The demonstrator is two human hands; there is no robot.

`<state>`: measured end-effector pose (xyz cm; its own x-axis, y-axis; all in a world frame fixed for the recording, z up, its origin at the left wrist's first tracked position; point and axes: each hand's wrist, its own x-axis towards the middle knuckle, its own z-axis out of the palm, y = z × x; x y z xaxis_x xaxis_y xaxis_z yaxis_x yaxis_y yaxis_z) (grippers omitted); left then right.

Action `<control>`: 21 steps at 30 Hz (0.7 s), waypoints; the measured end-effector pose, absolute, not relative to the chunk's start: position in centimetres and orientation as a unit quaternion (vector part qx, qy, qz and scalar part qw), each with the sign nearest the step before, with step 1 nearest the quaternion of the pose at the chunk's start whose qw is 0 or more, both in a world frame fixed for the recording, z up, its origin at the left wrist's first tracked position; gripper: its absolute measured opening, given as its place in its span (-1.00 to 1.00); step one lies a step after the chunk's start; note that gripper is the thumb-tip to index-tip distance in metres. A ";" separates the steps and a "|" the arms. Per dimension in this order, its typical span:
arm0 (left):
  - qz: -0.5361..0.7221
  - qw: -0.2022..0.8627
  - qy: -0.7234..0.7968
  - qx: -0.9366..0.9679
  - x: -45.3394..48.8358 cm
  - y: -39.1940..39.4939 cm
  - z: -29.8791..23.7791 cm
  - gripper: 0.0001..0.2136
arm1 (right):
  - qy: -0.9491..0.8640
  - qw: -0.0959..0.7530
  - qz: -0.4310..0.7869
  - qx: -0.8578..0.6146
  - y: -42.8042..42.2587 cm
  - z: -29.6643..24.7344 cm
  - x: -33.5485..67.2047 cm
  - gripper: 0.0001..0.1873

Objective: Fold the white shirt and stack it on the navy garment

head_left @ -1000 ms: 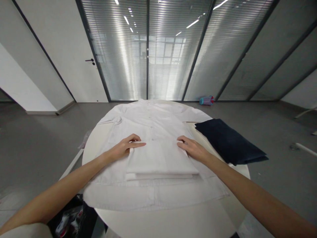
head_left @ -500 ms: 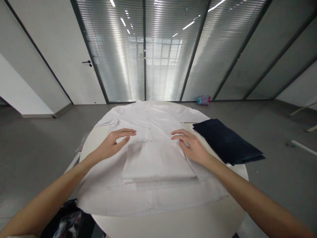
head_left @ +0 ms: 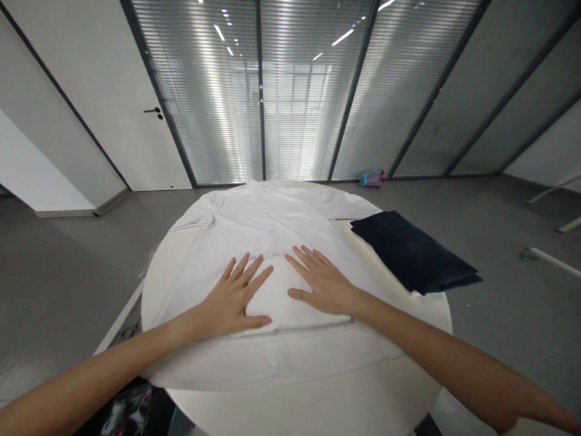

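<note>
A white button-front shirt (head_left: pixel 295 218) is spread across the round table, its collar at the far edge and its hem toward me. On its lower part lies a folded white cloth (head_left: pixel 280 303), mostly covered by my hands. My left hand (head_left: pixel 240 297) rests flat on the cloth's left side, fingers spread. Over its right side my right hand (head_left: pixel 320 281) also lies flat with fingers apart. Neither hand grips anything.
Folded dark navy fabric (head_left: pixel 413 251) lies at the right, overhanging the edge of the white table (head_left: pixel 308 406). A black bag-like item (head_left: pixel 131 412) is below at the lower left. On the floor by the glass wall sits a blue and red object (head_left: pixel 372 178).
Both hands have come down from above the shirt onto the folded white cloth. Their fingers have gone from loosely curved to flat and spread.
</note>
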<state>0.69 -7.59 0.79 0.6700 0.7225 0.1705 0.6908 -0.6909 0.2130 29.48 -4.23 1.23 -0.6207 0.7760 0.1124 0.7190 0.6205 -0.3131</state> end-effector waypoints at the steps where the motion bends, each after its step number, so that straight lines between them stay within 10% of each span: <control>1: 0.116 0.068 0.389 0.911 0.3 -7.5 0.7 -0.08 | -0.888 0.115 0.123 -0.427 -4.0 1.1 29.7 -0.08; 21: 0.158 -0.079 0.176 0.968 5.2 -9.8 2.5 -0.54 | -0.861 0.174 0.127 -0.461 -1.5 1.3 30.3 -0.51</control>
<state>5.25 -9.83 2.49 0.8879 0.3164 0.3341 0.3662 -0.9255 -0.0968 30.25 -1.46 1.27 -0.5143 0.8380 0.1820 0.7499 0.5425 -0.3787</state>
